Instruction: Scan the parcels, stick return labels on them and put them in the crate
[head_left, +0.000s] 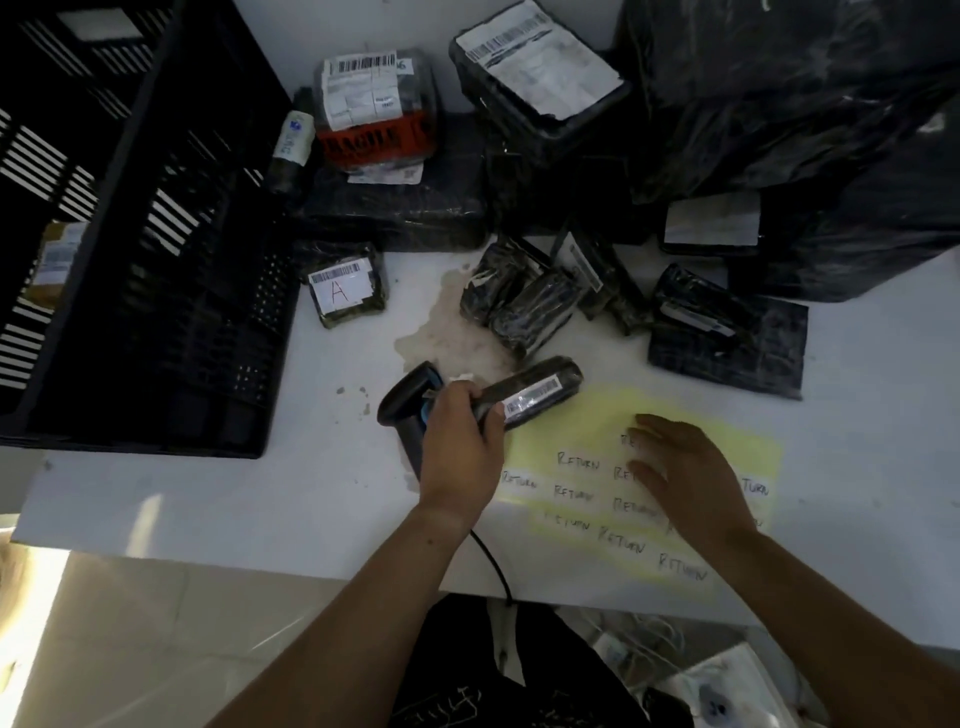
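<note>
The white tabletop (208, 499) carries a black crate (171, 312) at left, a yellow sheet of RETURN labels (587, 415) near the front, and black-wrapped parcels (727, 358) across the back

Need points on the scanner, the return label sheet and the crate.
scanner (404, 402), head view, on its dark head.
return label sheet (597, 421), head view, on the bare yellow upper part.
crate (182, 312), head view, on the slatted side wall.

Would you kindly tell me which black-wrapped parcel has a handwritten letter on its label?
The small black-wrapped parcel beside the black plastic crate; its white label alone bears a handwritten A.
</note>
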